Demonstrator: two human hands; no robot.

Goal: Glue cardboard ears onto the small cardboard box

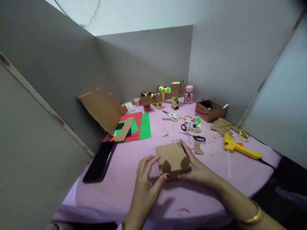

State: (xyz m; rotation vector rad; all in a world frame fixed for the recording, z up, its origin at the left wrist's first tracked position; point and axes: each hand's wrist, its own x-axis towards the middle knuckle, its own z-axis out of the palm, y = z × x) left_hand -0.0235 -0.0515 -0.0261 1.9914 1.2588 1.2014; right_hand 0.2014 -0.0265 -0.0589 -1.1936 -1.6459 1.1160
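Resting on a pink counter (134, 195), a cardboard box (172, 157) sits between two hands. The left hand (146, 179) touches its near corner, fingers loosely apart. The right hand (195, 167) lies flat along its side, fingers together.

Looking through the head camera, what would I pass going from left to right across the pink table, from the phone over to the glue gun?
Black phone → left hand → cardboard box → right hand → yellow glue gun.
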